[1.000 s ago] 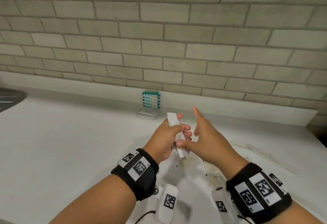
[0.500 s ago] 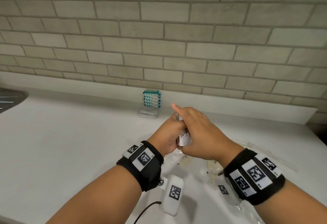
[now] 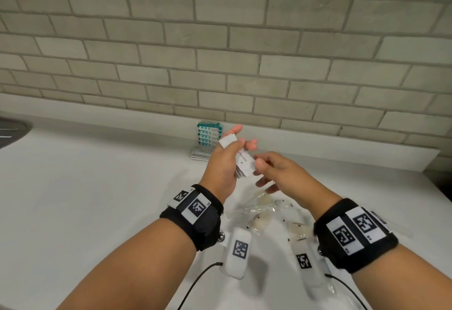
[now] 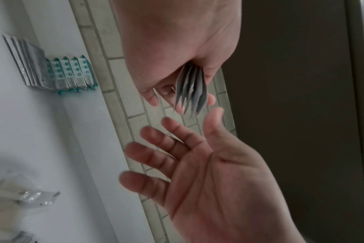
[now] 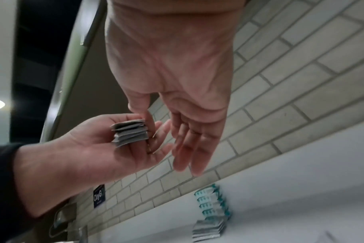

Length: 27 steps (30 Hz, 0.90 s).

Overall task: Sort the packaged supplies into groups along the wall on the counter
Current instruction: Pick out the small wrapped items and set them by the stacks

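My left hand (image 3: 226,160) grips a small stack of white toothpaste sachets (image 3: 241,160) above the counter, their edges fanned between thumb and fingers (image 4: 190,88) (image 5: 130,132). My right hand (image 3: 271,170) hovers just to the right of the stack, fingers straight and spread, holding nothing (image 4: 177,151) (image 5: 185,131). Against the wall stands a row of teal-and-white packets (image 3: 208,132) with a flat pile of silver sachets (image 3: 201,153) in front of it.
Clear plastic-wrapped items (image 3: 264,214) lie scattered on the white counter (image 3: 97,187) below my hands. A dark sink edge (image 3: 12,131) shows at far left. The brick wall (image 3: 220,53) runs behind, and the counter ends at right.
My right hand, which lay over the stack half a second ago, has drawn back to the right and opened. The left hand keeps the sachets and has lifted slightly toward the wall.
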{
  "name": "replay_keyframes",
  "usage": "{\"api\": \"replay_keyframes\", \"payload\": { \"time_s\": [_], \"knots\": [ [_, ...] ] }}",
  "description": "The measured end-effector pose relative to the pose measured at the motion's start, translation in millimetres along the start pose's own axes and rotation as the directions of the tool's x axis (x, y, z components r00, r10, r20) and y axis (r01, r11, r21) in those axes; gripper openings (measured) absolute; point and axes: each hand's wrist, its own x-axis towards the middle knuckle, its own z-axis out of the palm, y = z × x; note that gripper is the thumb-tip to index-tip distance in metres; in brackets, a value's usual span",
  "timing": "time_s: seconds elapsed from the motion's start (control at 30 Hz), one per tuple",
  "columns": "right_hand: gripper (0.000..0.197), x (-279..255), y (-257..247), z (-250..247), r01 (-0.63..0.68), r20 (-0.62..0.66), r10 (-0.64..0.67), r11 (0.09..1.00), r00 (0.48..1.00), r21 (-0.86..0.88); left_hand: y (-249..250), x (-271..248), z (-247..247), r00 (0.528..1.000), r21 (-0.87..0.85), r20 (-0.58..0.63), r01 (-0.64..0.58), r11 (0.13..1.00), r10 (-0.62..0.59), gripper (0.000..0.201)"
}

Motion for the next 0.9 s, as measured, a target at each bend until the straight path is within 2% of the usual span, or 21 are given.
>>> {"api": "replay_keyframes", "payload": {
  "time_s": [0.1, 0.17, 0.3, 0.4, 0.5, 0.57, 0.63, 0.7, 0.73, 0.8, 0.9],
  "knots": [
    [0.027, 14.0, 0.7, 7.9, -0.04, 0.099, 0.007, 0.941, 0.995, 0.336, -7.3, 5.5, 1.3, 1.0, -0.02, 0.014, 0.017, 1.0, -0.017, 0.027],
    [0.021, 24.9, 3.7, 13.2, -0.075, 0.121, 0.023, 0.893, 0.992, 0.444, -14.2, 10.3, -2.9, 0.999, -0.031, 0.007, 0.043, 0.999, -0.043, 0.026],
    [0.007, 50.8, 20.4, 19.1, -0.145, 0.148, 0.09, 0.897, 0.985, 0.418, -28.6, 22.3, -25.7, 0.992, 0.098, -0.042, 0.125, 0.987, -0.121, 0.024],
    [0.008, 76.2, 37.6, 17.5, -0.223, 0.158, 0.183, 0.929, 0.97, 0.295, -40.2, 41.5, -54.3, 0.976, 0.352, -0.108, 0.214, 0.911, -0.187, 0.055],
    [0.008, 107.7, 56.5, 15.9, -0.287, 0.179, 0.268, 0.954, 0.947, 0.092, -40.8, 65.5, -83.3, 0.972, 0.652, -0.129, 0.231, 0.722, -0.194, 0.068],
    [0.01, 129.5, 66.5, 19.0, -0.308, 0.194, 0.31, 0.95, 0.931, -0.041, -40.9, 80.5, -98.4, 0.976, 0.826, -0.046, 0.158, 0.542, -0.213, 0.07],
    [0.01, 150.8, 72.3, 24.8, -0.32, 0.22, 0.351, 0.933, 0.91, -0.162, -43.1, 93.1, -108.7, 0.96, 0.962, 0.054, 0.024, 0.272, -0.276, 0.072],
    [0.012, 169.1, 76.5, 33.1, -0.325, 0.255, 0.395, 0.904, 0.883, -0.277, -47.1, 103.5, -116.5, 0.918, 0.99, 0.124, -0.14, -0.013, -0.378, 0.072],
    [0.012, 176.5, 79.2, 37.8, -0.321, 0.267, 0.408, 0.893, 0.873, -0.317, -49.5, 107.7, -119.8, 0.892, 0.97, 0.143, -0.212, -0.116, -0.43, 0.069],
    [0.01, 187.7, 84.2, 46.6, -0.311, 0.274, 0.424, 0.875, 0.863, -0.372, -55.0, 114.6, -125.0, 0.85, 0.92, 0.162, -0.313, -0.234, -0.502, 0.058],
    [0.02, 193.3, 86.0, 52.3, -0.243, 0.239, 0.401, 0.833, 0.884, -0.497, -59.1, 121.7, -129.8, 0.832, 0.872, 0.178, -0.38, -0.307, -0.526, 0.047]
  ]
}}
